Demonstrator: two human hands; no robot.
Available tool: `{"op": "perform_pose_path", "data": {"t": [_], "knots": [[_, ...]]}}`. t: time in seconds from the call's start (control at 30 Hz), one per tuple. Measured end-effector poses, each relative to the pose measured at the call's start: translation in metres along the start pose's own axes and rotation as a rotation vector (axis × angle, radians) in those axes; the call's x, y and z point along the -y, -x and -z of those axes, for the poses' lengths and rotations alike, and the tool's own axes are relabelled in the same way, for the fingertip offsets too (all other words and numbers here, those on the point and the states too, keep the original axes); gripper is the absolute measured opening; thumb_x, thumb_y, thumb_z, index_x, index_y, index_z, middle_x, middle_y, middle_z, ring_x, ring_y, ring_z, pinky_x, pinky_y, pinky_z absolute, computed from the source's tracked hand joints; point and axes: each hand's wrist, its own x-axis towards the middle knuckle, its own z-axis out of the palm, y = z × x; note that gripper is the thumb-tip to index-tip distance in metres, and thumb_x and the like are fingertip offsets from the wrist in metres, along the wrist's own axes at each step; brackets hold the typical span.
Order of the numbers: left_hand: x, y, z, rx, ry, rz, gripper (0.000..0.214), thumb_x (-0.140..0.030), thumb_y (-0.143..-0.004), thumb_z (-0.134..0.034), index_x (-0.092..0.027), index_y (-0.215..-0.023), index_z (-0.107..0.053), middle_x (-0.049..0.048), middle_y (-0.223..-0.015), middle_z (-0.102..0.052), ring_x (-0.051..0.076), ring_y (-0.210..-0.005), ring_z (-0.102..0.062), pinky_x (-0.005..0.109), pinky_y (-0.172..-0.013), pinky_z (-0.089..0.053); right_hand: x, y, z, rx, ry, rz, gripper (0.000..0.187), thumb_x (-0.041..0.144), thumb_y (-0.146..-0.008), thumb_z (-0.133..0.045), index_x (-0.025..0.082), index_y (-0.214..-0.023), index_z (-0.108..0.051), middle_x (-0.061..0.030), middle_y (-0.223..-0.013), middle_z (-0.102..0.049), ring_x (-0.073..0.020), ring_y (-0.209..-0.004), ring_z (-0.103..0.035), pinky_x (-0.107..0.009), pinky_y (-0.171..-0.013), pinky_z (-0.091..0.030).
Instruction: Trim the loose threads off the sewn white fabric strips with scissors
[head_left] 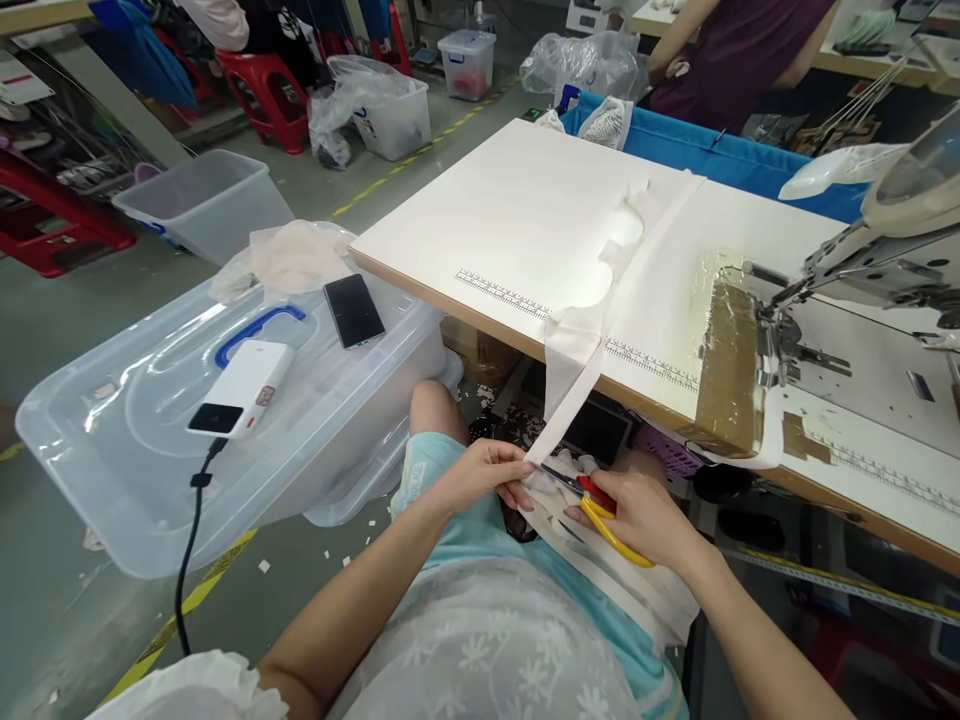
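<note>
I had my left hand (504, 475) pinched on the strip (566, 408), apparently steadying it where it hung off the surface (480, 210); my right hand (641, 510) curled round scissors (592, 508) pointing leftward.

Phone (354, 311) lies on bin (97, 440) (left of table (517, 210)); fabric strip (619, 290) crosses table edge.

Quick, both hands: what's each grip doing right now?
Left hand: closed, pinching the pale fabric strip.
Right hand: closed, holding the red-and-yellow scissors.
</note>
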Motion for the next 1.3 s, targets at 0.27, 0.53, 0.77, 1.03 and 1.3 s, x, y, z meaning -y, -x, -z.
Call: {"op": "perform_pose_path", "data": {"t": [0.27,0.53,0.77,1.03,1.3], "knots": [[0.0,-0.001,0.0,0.003,0.01,0.005,0.054,-0.061,-0.061,-0.082,-0.012,-0.078,-0.068,0.0081,-0.062,-0.072,0.02,-0.059,-0.07,0.024,-0.054,-0.051,0.005,-0.001,-0.001,-0.032,0.013,0.008,0.053,0.068,-0.089,-0.045,0.022,-0.066,-0.036,-0.0034,-0.06,-0.054,-0.0171,-0.053,-0.049,-0.029,-0.052,-0.018],[0.002,-0.003,-0.002,0.019,-0.031,0.005,0.049,-0.061,-0.065,-0.079,-0.015,-0.07,-0.062,0.0069,-0.059,-0.07,0.018,-0.059,-0.07,0.023,-0.055,-0.051,0.009,-0.004,-0.003,-0.043,-0.087,-0.025,0.053,0.068,-0.087,-0.043,0.022,-0.063,-0.034,-0.0028,-0.057,-0.05,-0.0158,-0.051,-0.044,-0.029,-0.052,-0.02],[-0.004,-0.003,0.003,0.071,-0.163,-0.018,0.049,-0.061,-0.075,-0.069,-0.013,-0.083,-0.064,0.0073,-0.066,-0.07,0.02,-0.063,-0.07,0.027,-0.059,-0.052,0.007,0.003,-0.017,-0.123,-0.157,-0.096,0.052,0.066,-0.087,-0.048,0.022,-0.063,-0.033,-0.0016,-0.058,-0.05,-0.0147,-0.051,-0.04,-0.027,-0.052,-0.021],[-0.033,-0.028,0.012,-0.546,-0.754,-0.633,0.053,-0.051,-0.089,-0.054,-0.016,-0.13,-0.055,0.0169,-0.134,-0.054,0.03,-0.12,-0.052,0.045,-0.101,-0.043,0.01,0.028,-0.034,-0.313,-0.401,-0.091,0.044,0.058,-0.089,-0.049,0.023,-0.067,-0.035,-0.0003,-0.062,-0.049,-0.0167,-0.057,-0.046,-0.026,-0.054,-0.031],[-0.022,-0.048,-0.007,-0.244,-0.308,-0.573,0.041,-0.056,-0.093,-0.044,-0.018,-0.085,-0.059,0.0069,-0.086,-0.064,0.019,-0.078,-0.062,0.031,-0.072,-0.051,-0.001,0.046,-0.059,-0.36,-0.664,-0.165,0.049,0.066,-0.084,-0.057,0.022,-0.068,-0.041,0.0018,-0.061,-0.044,-0.0158,-0.058,-0.044,-0.026,-0.055,-0.035]]}}
